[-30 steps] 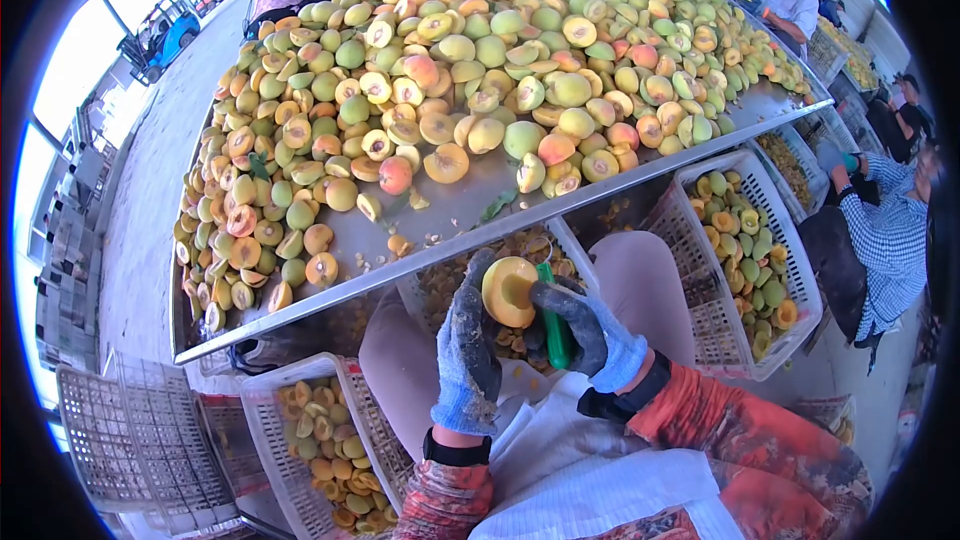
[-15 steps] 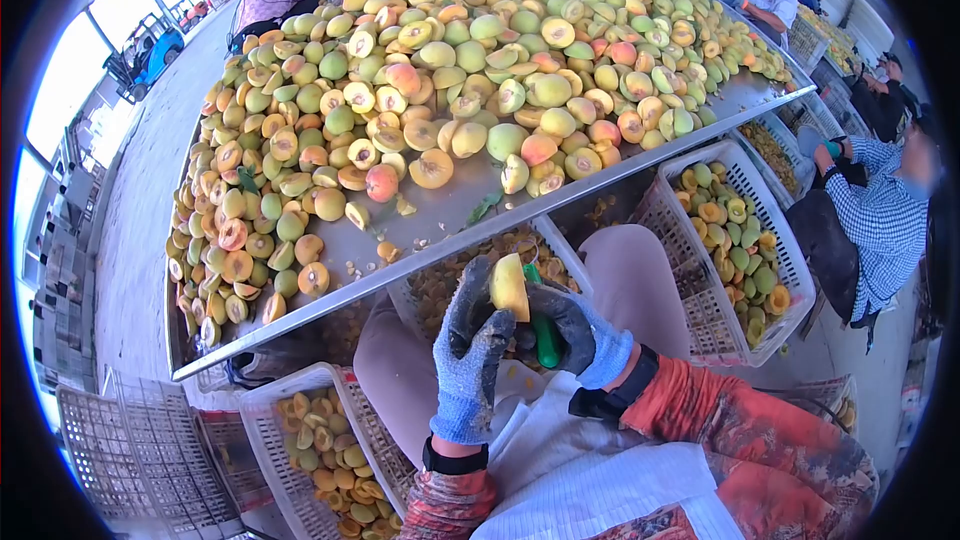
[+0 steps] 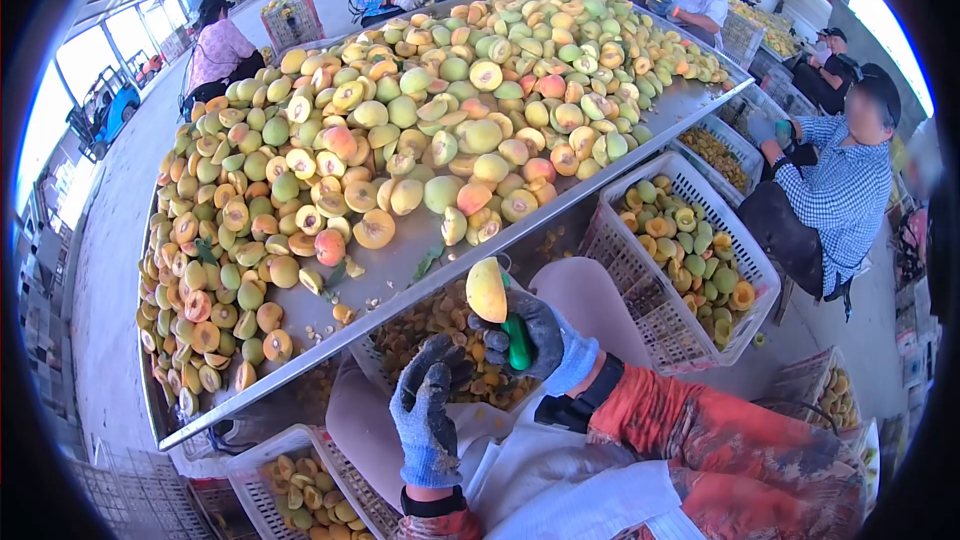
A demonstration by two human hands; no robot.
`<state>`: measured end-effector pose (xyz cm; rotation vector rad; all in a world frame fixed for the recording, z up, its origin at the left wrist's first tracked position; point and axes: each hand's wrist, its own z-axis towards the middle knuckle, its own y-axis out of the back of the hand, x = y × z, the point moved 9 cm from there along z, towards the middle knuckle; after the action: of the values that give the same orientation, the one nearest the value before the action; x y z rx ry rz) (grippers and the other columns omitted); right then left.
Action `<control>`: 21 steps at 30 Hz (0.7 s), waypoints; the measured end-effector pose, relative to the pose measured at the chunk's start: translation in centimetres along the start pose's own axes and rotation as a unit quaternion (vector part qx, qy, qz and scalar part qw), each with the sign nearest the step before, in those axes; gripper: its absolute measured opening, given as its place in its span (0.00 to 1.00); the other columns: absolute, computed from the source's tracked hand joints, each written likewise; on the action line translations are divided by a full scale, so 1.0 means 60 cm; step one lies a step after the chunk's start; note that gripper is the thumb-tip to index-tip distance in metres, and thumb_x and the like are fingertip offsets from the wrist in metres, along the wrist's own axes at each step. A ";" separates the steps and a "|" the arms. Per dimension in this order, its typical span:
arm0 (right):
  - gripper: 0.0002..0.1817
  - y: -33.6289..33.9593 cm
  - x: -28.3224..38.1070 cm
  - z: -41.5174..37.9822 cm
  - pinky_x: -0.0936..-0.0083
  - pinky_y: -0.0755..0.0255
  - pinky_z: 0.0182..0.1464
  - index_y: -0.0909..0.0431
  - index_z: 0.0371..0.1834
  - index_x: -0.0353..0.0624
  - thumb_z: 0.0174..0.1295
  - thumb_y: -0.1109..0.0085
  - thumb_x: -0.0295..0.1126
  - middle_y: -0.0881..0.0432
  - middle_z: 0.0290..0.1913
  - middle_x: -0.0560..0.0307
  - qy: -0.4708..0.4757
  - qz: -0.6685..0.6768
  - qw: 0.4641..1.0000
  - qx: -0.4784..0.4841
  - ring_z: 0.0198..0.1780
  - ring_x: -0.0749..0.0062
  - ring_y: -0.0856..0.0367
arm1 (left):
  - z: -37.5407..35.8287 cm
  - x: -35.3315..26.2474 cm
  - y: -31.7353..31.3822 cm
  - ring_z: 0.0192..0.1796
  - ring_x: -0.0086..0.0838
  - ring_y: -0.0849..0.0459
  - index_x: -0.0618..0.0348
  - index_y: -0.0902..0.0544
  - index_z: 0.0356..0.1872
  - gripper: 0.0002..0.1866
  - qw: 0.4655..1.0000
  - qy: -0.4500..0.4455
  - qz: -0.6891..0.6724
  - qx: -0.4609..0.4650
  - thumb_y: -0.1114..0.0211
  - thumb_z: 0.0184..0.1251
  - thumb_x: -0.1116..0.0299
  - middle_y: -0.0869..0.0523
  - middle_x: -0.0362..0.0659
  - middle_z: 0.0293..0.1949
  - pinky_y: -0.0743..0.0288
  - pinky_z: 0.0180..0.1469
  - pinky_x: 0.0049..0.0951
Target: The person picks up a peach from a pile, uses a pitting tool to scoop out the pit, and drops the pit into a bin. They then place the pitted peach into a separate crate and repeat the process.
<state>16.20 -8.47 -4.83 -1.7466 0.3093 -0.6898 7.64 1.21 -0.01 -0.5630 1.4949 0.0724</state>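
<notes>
My right hand, in a blue glove with a dark palm, is closed around a green-handled tool; the tool's working end is hidden. A yellow peach piece stands up at the same hand's fingertips. To the lower left, my left hand, gloved alike, is apart from the peach, its fingers loosely curled and nothing visible in them. Below both hands, between my knees, is a crate of brownish scraps. Beyond them, many halved peaches are heaped on a metal table.
A crate of peach halves stands right of my knee, another crate at lower left. The table's raised metal edge runs diagonally before me. A person in a checked shirt sits at right; other people sit around the table.
My left hand has come off the peach piece and dropped lower left. My right hand still has the green-handled tool, with the peach at its fingertips. The view has shifted.
</notes>
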 end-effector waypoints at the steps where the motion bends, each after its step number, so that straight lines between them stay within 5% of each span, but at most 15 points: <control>1: 0.17 0.006 0.007 0.000 0.76 0.29 0.27 0.29 0.49 0.42 0.65 0.51 0.41 0.20 0.37 0.55 0.018 -0.018 1.000 -0.017 0.25 0.76 0.24 | 0.001 0.009 0.004 0.47 0.33 0.19 0.69 0.27 0.55 0.21 0.999 0.031 -0.017 -0.018 0.41 0.64 0.69 0.19 0.50 0.48 0.24 0.51 0.32; 8: 0.14 0.018 0.043 -0.019 0.79 0.32 0.25 0.29 0.43 0.46 0.62 0.44 0.42 0.26 0.26 0.60 0.093 -0.096 0.983 -0.127 0.23 0.74 0.27 | 0.001 0.017 0.000 0.45 0.34 0.18 0.70 0.26 0.53 0.19 0.999 0.049 -0.017 -0.001 0.42 0.64 0.70 0.18 0.50 0.46 0.24 0.50 0.32; 18: 0.15 0.040 0.045 -0.002 0.78 0.33 0.26 0.29 0.40 0.44 0.62 0.45 0.44 0.28 0.23 0.61 0.083 -0.031 0.992 -0.089 0.22 0.75 0.29 | -0.002 0.027 0.001 0.44 0.35 0.18 0.71 0.26 0.53 0.18 0.997 0.074 -0.014 -0.006 0.43 0.64 0.71 0.18 0.51 0.44 0.23 0.48 0.34; 21: 0.14 0.050 0.030 0.005 0.77 0.31 0.26 0.29 0.41 0.42 0.64 0.47 0.42 0.27 0.24 0.61 0.049 0.016 0.996 -0.079 0.22 0.75 0.28 | -0.004 0.012 -0.001 0.42 0.36 0.17 0.71 0.26 0.53 0.19 1.000 0.019 0.010 -0.014 0.43 0.64 0.70 0.18 0.51 0.43 0.23 0.48 0.34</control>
<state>18.23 -10.11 -7.20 -1.8565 0.4702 -0.7454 7.53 0.88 -0.68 -0.5761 1.5393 0.0986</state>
